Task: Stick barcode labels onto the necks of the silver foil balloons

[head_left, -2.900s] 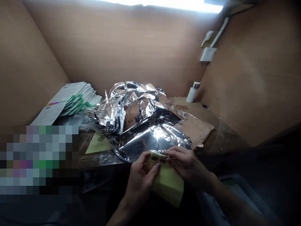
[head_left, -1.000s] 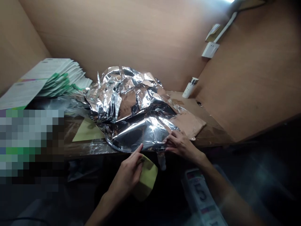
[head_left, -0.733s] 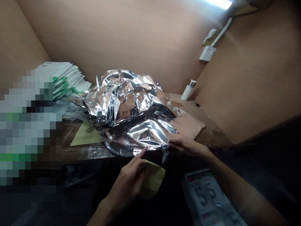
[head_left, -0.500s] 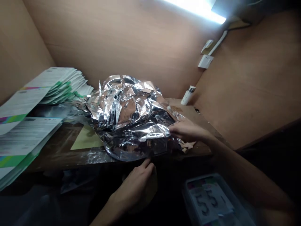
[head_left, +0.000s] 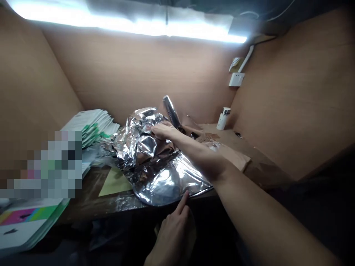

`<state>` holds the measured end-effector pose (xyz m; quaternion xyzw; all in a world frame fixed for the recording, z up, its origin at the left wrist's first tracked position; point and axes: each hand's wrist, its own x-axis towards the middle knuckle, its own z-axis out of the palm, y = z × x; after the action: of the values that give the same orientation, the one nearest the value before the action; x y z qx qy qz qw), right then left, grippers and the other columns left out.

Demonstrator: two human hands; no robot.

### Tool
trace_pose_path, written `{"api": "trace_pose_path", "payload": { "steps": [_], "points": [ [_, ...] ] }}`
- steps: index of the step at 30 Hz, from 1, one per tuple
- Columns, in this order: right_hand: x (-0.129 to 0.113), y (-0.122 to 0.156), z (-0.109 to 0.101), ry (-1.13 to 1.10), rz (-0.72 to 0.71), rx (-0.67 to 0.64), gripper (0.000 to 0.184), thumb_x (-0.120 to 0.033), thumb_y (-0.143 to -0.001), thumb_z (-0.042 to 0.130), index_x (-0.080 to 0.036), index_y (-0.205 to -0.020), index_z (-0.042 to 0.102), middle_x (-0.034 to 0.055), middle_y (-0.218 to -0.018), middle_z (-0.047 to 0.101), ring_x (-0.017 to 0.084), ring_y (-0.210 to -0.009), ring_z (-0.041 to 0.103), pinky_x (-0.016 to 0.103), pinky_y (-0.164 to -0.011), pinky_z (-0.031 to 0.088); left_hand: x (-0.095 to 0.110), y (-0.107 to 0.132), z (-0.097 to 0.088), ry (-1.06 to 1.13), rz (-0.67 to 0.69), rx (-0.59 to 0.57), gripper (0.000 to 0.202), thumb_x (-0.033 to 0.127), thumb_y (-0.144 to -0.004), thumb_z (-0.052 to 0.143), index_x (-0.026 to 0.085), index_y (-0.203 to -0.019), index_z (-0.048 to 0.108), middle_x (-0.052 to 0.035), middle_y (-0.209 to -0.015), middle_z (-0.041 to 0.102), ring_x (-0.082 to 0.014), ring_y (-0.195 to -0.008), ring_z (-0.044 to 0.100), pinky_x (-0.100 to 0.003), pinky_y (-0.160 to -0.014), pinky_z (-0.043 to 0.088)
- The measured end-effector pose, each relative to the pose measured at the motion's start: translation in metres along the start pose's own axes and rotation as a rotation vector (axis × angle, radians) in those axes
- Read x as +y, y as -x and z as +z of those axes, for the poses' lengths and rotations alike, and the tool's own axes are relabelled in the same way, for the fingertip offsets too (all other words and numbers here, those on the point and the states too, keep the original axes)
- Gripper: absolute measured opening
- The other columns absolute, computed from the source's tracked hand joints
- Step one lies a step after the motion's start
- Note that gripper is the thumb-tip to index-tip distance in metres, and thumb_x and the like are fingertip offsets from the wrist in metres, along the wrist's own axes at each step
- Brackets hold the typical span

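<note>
A crumpled heap of shiny silver foil film (head_left: 163, 183) covers the middle of the table, its smoother front part hanging at the near edge. My right hand (head_left: 162, 130) reaches across and lies on the heap, its fingers closed round a fold of film. At the front edge, my left hand (head_left: 177, 223) has its index fingertip on the film's border. Its other fingers are curled in, and the thumb is hidden below. A narrow upright fold of film (head_left: 171, 111) stands behind my right hand.
Stacked printed leaflets (head_left: 91, 127) with green edges lie at the left, partly blurred out. A yellow sheet (head_left: 115, 181) is under the film's left side. A white bottle (head_left: 223, 119) stands at the back right below a wall socket (head_left: 236, 79). Board walls surround the table.
My right hand has moved from the film's right side leftward and back onto the heap. The front film is spread flatter. The view has tilted up, and the clear box marked 55 is out of sight.
</note>
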<state>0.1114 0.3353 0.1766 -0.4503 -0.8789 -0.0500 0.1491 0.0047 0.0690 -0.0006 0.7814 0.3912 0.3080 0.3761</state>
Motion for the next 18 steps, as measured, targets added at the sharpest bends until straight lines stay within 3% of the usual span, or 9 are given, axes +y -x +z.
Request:
{"api": "trace_pose_path", "payload": {
  "steps": [2, 3, 6, 9, 10, 12, 15, 16, 18],
  "points": [
    [0.004, 0.003, 0.007, 0.019, -0.017, -0.008, 0.016, -0.008, -0.097, 0.053, -0.006, -0.109, 0.063, 0.0107, -0.115, 0.070, 0.020, -0.107, 0.064, 0.037, -0.101, 0.048, -0.004, -0.002, 0.000, -0.073, -0.029, -0.064, 0.025, 0.006, -0.085, 0.049, 0.025, -0.087, 0.064, -0.0024, -0.160, 0.047, -0.0217, -0.080, 0.077, -0.029, -0.066, 0.056],
    [0.007, 0.009, 0.007, 0.027, -0.022, 0.009, 0.021, -0.007, -0.095, 0.059, -0.006, -0.115, 0.063, 0.0134, -0.122, 0.068, 0.024, -0.112, 0.062, 0.042, -0.104, 0.047, -0.006, -0.004, 0.000, -0.098, -0.034, -0.104, 0.026, 0.004, -0.083, 0.050, 0.025, -0.088, 0.063, -0.0032, -0.163, 0.041, -0.0229, -0.083, 0.077, -0.030, -0.066, 0.057],
    [0.002, 0.056, -0.003, -0.042, -0.061, 0.078, 0.028, -0.011, -0.103, 0.046, -0.007, -0.126, 0.061, 0.0164, -0.127, 0.065, 0.022, -0.110, 0.061, 0.041, -0.100, 0.048, -0.009, -0.007, -0.008, -0.024, 0.044, -0.194, 0.023, 0.003, -0.079, 0.054, 0.022, -0.091, 0.062, -0.0094, -0.167, 0.033, -0.0295, -0.105, 0.075, -0.034, -0.078, 0.060],
    [-0.023, 0.154, -0.015, -0.311, -0.120, 0.003, 0.028, -0.027, -0.108, 0.044, -0.016, -0.119, 0.068, 0.0082, -0.106, 0.073, 0.016, -0.087, 0.067, 0.030, -0.082, 0.053, -0.007, -0.004, -0.018, 0.209, 0.139, -0.098, 0.013, 0.015, -0.092, 0.054, 0.021, -0.096, 0.065, -0.0128, -0.161, 0.045, -0.0317, -0.136, 0.057, -0.039, -0.107, 0.052],
    [-0.035, 0.194, -0.017, -0.393, -0.094, -0.034, 0.028, -0.034, -0.105, 0.053, -0.019, -0.125, 0.066, 0.0073, -0.112, 0.073, 0.017, -0.093, 0.069, 0.029, -0.082, 0.053, -0.005, -0.001, -0.020, 0.287, 0.141, -0.044, 0.015, 0.020, -0.095, 0.053, 0.022, -0.100, 0.067, -0.0124, -0.157, 0.051, -0.0311, -0.139, 0.055, -0.039, -0.110, 0.050],
    [-0.057, 0.270, -0.017, -0.512, -0.040, -0.152, 0.056, -0.046, -0.089, 0.076, -0.023, -0.138, 0.060, 0.0059, -0.112, 0.074, 0.019, -0.093, 0.071, 0.026, -0.075, 0.054, -0.001, 0.009, -0.022, 0.411, 0.098, 0.038, 0.019, 0.029, -0.097, 0.055, 0.024, -0.109, 0.069, -0.0113, -0.147, 0.061, -0.0308, -0.131, 0.062, -0.039, -0.105, 0.055],
    [-0.069, 0.350, -0.019, -0.698, 0.174, -0.264, 0.013, -0.029, -0.097, 0.064, -0.022, -0.107, 0.070, -0.0021, -0.079, 0.071, 0.012, -0.064, 0.064, 0.020, -0.056, 0.046, 0.003, 0.022, -0.018, 0.453, -0.008, 0.118, 0.025, 0.036, -0.095, 0.063, 0.027, -0.116, 0.070, -0.0104, -0.143, 0.065, -0.0319, -0.123, 0.067, -0.038, -0.095, 0.061],
    [-0.062, 0.367, -0.022, -0.692, 0.301, -0.196, 0.013, -0.025, -0.100, 0.057, -0.021, -0.097, 0.069, -0.0019, -0.075, 0.069, 0.012, -0.063, 0.063, 0.020, -0.055, 0.045, 0.005, 0.024, -0.017, 0.419, -0.034, 0.160, 0.026, 0.037, -0.093, 0.065, 0.028, -0.117, 0.071, -0.0099, -0.146, 0.063, -0.0329, -0.127, 0.065, -0.039, -0.098, 0.060],
    [-0.029, 0.392, -0.036, -0.479, 0.600, 0.149, 0.023, -0.027, -0.102, 0.052, -0.019, -0.085, 0.066, 0.0009, -0.072, 0.068, 0.014, -0.063, 0.063, 0.022, -0.057, 0.046, 0.006, 0.023, -0.017, 0.330, -0.063, 0.235, 0.029, 0.038, -0.092, 0.068, 0.028, -0.120, 0.070, -0.0083, -0.151, 0.058, -0.0340, -0.135, 0.058, -0.043, -0.106, 0.055]
  ]
}}
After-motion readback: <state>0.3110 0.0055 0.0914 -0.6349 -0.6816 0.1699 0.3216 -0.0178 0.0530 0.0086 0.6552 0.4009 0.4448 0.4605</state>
